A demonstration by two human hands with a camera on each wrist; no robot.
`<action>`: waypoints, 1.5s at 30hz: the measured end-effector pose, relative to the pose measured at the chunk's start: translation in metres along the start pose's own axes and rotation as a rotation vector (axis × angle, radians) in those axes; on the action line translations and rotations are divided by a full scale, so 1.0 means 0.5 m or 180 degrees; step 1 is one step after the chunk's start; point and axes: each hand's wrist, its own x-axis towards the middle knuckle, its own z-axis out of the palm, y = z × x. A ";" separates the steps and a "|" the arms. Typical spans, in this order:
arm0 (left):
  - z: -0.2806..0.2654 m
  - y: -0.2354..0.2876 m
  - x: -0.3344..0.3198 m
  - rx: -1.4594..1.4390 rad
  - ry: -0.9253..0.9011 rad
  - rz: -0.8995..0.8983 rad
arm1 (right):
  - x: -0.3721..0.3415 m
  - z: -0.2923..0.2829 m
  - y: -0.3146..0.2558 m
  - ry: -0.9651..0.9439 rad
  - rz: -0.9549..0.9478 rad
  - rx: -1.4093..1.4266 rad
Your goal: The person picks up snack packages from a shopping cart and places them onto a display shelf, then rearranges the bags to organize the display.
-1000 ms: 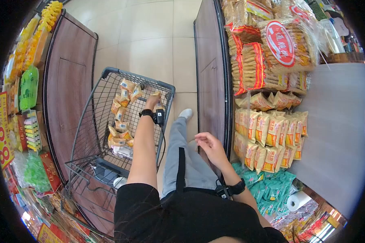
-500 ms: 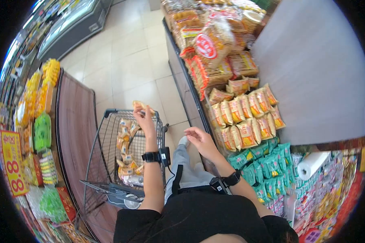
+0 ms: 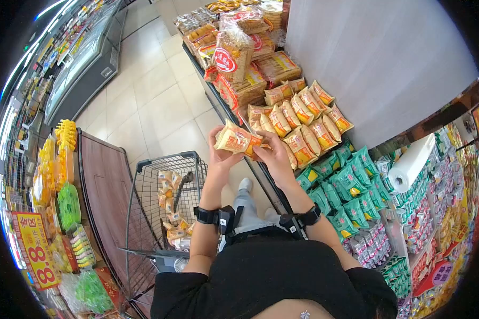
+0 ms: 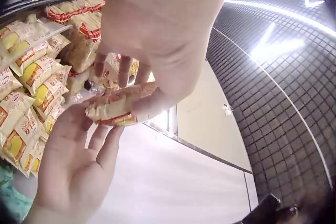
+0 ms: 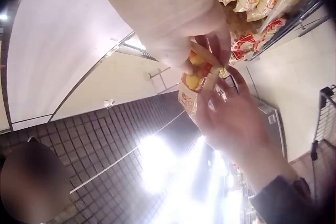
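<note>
A cream and orange snack packet (image 3: 238,139) is held up between both hands in front of the body. My left hand (image 3: 221,151) grips its left end, with the thumb across the near face in the left wrist view (image 4: 163,40). The right hand (image 3: 275,154) pinches the other end between thumb and fingers, also seen from the side in the right wrist view. Similar packets (image 3: 303,125) stand in rows on the shelf just beyond the right hand. Below and left, the shopping cart (image 3: 167,157) holds several small wrapped packets (image 3: 170,204).
Teal packets (image 3: 351,181) fill the shelf at the right, beside a white roll (image 3: 410,165). Bagged crackers (image 3: 234,58) are stacked farther ahead. On the left is a wooden display (image 3: 106,175) with a yellow price sign (image 3: 34,250). A freezer case (image 3: 85,64) stands beyond the tiled aisle.
My left hand has lifted a packet out of the cart and brought it up to the right. The right hand has risen and taken hold of it too. The head view has turned right.
</note>
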 end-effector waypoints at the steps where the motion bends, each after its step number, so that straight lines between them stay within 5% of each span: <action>1: -0.003 0.000 0.001 0.0113 0.0019 -0.0024 | 0.001 -0.006 -0.004 0.0038 -0.0082 -0.0095; 11: -0.028 0.020 0.070 0.0851 -0.0412 -0.0785 | 0.035 -0.057 -0.032 0.0288 -0.0546 -0.0931; 18: -0.037 -0.036 0.185 0.1339 -0.0009 -0.0148 | 0.057 -0.077 -0.030 0.0661 -0.0796 -0.1210; 26: -0.085 -0.214 0.367 0.2479 -0.0419 0.0328 | 0.068 -0.110 -0.046 0.0876 -0.0766 -0.1172; 33: -0.080 -0.246 0.371 0.4005 -0.0528 0.0739 | 0.071 -0.129 -0.040 0.0936 -0.0687 -0.1347; 39: -0.073 -0.245 0.353 0.4272 -0.0560 0.0981 | 0.074 -0.124 -0.040 0.0905 -0.0649 -0.1288; 45: -0.058 -0.220 0.326 0.4280 -0.0321 0.0604 | 0.065 -0.122 -0.031 0.0823 -0.0714 -0.1223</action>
